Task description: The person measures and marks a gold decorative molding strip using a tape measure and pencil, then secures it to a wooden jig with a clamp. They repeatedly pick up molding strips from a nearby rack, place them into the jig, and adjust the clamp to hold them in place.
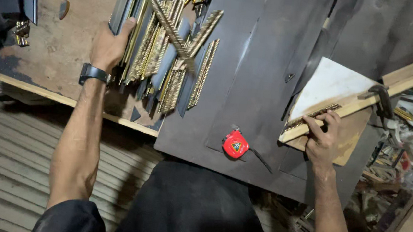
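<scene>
**Moulding lengths picked from the pile while one piece sat held at the board**

Moulding was the matter in hand. At the left end of the wooden bench (60, 45) lay a heap of frame moulding offcuts (172, 54), dark and gilt, overlapping too much for a sure count; a dozen or more is a fair judgement. The left hand (109, 44), with one black watch (93, 73) on its wrist, reached to the pile's left edge, fingers curled over a dark strip (119, 11) and apparently gripping it.

Further right, a dark metal sheet (248, 85) covered the bench. One red tape measure (235, 144) lay near its front edge, its blade tip out, touched by neither hand.

At the right edge of the sheet stood a wooden board (347, 137) with one white triangular plate (329, 84) on it and one long pale wooden rail (406, 77) running off toward the right corner. One short gilt moulding piece (312, 117) lay along that rail. The right hand (322, 140) pressed down on it, thumb and forefinger pinching its near end. A dark clamp (382, 98) sat on the rail just beyond.

By my judgement the step was selecting a further length while the first stayed registered against the rail. The next move would call for lifting the chosen strip clear without dragging its neighbours, and keeping the right hand steady.
</scene>
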